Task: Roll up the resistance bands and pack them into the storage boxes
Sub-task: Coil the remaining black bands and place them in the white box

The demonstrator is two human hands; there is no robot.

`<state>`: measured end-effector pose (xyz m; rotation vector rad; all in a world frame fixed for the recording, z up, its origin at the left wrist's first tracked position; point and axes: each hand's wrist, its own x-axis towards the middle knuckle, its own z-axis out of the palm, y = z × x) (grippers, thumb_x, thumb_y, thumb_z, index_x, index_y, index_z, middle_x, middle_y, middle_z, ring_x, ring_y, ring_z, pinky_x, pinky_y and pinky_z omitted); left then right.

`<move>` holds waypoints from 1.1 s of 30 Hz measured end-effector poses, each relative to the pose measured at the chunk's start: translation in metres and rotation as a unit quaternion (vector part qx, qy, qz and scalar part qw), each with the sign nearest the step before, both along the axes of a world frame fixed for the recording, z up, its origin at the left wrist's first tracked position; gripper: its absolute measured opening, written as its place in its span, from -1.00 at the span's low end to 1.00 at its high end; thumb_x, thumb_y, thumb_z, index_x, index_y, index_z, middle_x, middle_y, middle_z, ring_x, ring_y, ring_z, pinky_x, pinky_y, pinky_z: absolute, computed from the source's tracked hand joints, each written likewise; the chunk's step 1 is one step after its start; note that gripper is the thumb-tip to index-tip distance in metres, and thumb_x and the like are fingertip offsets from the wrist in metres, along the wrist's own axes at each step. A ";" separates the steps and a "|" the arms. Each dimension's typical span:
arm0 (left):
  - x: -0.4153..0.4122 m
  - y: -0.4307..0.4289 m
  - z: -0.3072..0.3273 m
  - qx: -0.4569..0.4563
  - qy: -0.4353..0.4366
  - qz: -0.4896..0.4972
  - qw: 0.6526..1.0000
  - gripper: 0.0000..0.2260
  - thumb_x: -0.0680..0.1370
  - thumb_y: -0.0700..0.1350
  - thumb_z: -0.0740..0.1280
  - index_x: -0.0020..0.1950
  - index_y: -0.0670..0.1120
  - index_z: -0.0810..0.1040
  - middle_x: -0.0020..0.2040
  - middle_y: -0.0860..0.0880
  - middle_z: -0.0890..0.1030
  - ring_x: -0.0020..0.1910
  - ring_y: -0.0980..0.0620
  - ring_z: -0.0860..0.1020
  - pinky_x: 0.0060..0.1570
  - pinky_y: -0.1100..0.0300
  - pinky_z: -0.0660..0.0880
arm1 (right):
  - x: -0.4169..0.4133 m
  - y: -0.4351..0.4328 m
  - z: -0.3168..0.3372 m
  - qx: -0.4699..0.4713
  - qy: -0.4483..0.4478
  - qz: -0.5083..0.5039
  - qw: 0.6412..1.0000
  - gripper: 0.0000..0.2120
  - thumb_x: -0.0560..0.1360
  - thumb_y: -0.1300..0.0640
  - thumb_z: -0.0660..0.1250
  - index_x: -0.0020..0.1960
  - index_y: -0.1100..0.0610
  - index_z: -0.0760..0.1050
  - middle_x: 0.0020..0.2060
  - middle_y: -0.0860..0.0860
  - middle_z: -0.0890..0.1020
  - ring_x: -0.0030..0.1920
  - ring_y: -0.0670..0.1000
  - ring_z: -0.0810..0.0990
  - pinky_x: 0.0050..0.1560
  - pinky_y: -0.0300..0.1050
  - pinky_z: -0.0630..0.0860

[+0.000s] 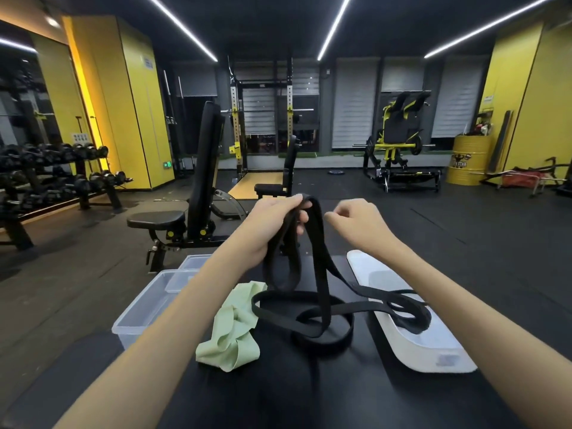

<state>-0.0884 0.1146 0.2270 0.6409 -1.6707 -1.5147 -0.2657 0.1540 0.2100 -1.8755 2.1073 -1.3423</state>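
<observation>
The left hand [272,226] was clamped around the top of the black band [312,308], fingers wrapped over a gathered fold of it. From that grip the band hung straight down in two or three strands, then sprawled below into loose loops on the dark bench [309,391] — nothing rolled there at all. Just to the right of the grip, the right hand [360,226] hovered at the same height with its fingers curled in and pinched together on nothing that could be made out; it was not touching the band.

Below and right of the grip, the tail end of the band trailed over the white lid [433,351] lying on the bench. Below and a little left sat the green band [230,332], crumpled in a heap and untouched. Further left of that stood the clear boxes [139,311] (two of them, as far as could be told, with nothing visible inside).

So, by my reading, the job had barely begun — no band rolled, no band packed. The black one needed untangling and winding up first, then the green, then both into the boxes.
</observation>
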 end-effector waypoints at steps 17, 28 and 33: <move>-0.036 -0.065 -0.089 0.143 0.124 -0.041 0.981 -0.65 0.66 0.06 0.12 0.22 -0.11 0.58 0.18 -0.11 0.62 0.12 -0.01 0.59 0.17 0.06 0.46 | 0.009 -0.048 -0.038 0.085 -0.650 0.272 0.704 -0.72 0.67 0.12 0.01 -0.11 0.20 0.39 -0.42 -0.01 0.38 -0.48 -0.07 0.37 -0.37 -0.22 0.44; -0.062 -0.086 -0.060 0.072 0.119 -0.215 0.967 -0.29 0.39 0.36 -0.04 0.28 -0.08 0.48 0.13 -0.05 0.64 0.14 0.01 0.59 0.07 0.19 0.53 | 0.008 -0.112 0.109 0.042 -0.626 0.189 0.755 -0.67 0.64 0.23 -0.01 -0.27 0.18 0.31 -0.58 -0.01 0.37 -0.48 -0.10 0.29 -0.32 -0.23 0.32; -0.072 -0.089 -0.026 -0.012 0.097 -0.173 0.980 -0.84 0.65 -0.06 0.14 0.06 -0.04 0.50 -0.11 0.01 0.66 -0.02 0.05 0.61 0.06 0.17 0.50 | -0.002 -0.138 0.182 -0.052 -0.607 0.169 0.775 -0.74 0.63 0.25 0.02 -0.16 0.25 0.39 -0.44 0.08 0.50 -0.50 -0.01 0.45 -0.31 -0.16 0.51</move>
